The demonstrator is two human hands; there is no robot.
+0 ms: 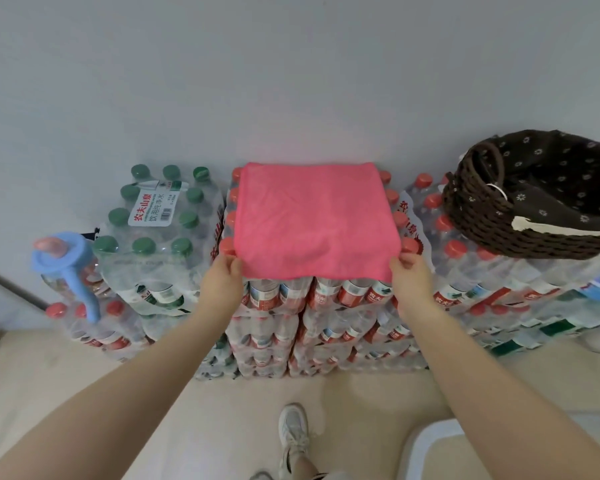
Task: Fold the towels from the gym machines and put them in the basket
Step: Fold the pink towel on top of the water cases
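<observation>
A pink towel (pixel 312 216) lies flat on top of a stack of shrink-wrapped water bottle packs (pixel 281 303), against the wall. My left hand (pixel 222 282) pinches its near left corner. My right hand (pixel 411 278) pinches its near right corner. The near edge of the towel hangs slightly over the front of the stack. A dark brown woven basket (pixel 492 220) with a dark flowered lining stands on the bottle packs to the right; a pale strip of something shows at its near rim.
Green-capped bottle packs (pixel 156 216) stand to the left, with a blue plastic object (pixel 70 261) beside them. A white container (pixel 433 448) sits on the floor at the lower right. My shoe (pixel 293 434) is on the beige floor below the stack.
</observation>
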